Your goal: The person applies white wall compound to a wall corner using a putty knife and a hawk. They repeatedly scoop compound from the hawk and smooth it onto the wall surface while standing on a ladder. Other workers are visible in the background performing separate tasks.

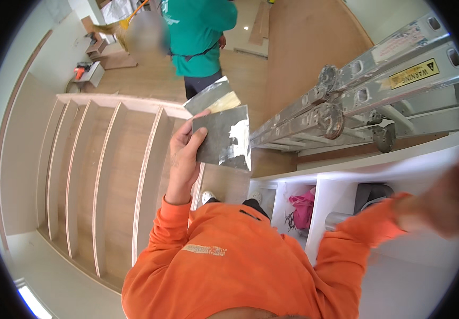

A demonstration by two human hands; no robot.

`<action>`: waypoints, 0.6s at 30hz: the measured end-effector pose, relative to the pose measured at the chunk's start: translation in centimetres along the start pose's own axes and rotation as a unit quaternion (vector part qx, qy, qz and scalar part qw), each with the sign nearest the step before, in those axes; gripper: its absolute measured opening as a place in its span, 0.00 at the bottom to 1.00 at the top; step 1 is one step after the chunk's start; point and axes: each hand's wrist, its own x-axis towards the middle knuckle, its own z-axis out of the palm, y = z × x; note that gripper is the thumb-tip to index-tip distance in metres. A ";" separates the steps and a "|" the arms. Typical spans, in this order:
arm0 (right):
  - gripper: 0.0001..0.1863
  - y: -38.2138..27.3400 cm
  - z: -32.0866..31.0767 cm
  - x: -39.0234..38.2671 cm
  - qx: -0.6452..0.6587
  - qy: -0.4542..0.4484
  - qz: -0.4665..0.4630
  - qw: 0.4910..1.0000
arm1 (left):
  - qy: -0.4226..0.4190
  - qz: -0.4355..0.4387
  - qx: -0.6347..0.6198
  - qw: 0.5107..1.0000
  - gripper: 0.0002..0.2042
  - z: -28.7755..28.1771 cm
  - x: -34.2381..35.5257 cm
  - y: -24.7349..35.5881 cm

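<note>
Left grip (pixel 182 157): closed, pinching two thin plates; thumb pressed on the near face, fingers mostly hidden behind.
Front plate (pixel 213 139): just off centre toward 11 o'clock, raised above the floor; dark grey, roughly square, white smear along its 3 o'clock side.
Rear plate (pixel 208 98): in the same grip, fanned out behind the front plate toward 11 o'clock; grey, with a cream patch on its 4 o'clock side.
Right grip (pixel 444 202): out at 3 o'clock by the view's rim, motion-blurred; cannot tell if spread or pressed together, or what is held.
Shelf unit (pixel 319 212): white, at 4 o'clock, below the right forearm; pink cloth (pixel 302 207) in one compartment.
Ladder (pixel 349 106): at 2 o'clock, beyond the shelf unit; metal, hinged, paint-spattered.
Brown panel (pixel 312 48): at 1 o'clock, behind the ladder.
Slatted frame (pixel 148 181): at 9 o'clock, pale wood with parallel dividers.
Floor (pixel 139 80): wood-toned.
Co-worker (pixel 200 40): near 12 o'clock, green shirt, dark trousers.
Orange tool (pixel 81 68): far off at 10 o'clock.
</note>
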 end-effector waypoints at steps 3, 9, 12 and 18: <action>0.12 0.4 8.7 -11.3 0.046 -0.157 0.196 0.967 | -0.008 -0.001 0.014 1.000 0.19 -0.8 -0.6 0.7; 0.18 -4.3 15.3 -19.7 0.153 -0.262 0.265 0.916 | 0.033 0.022 0.058 0.998 0.19 -2.9 -2.0 1.9; 0.19 -4.3 15.1 -20.7 0.106 -0.287 0.242 0.921 | 0.019 0.036 0.073 0.996 0.19 -2.6 -1.9 1.1; 0.19 -4.5 14.6 -21.4 0.066 -0.300 0.219 0.926 | 0.029 0.033 0.119 0.992 0.19 -2.2 -2.3 0.3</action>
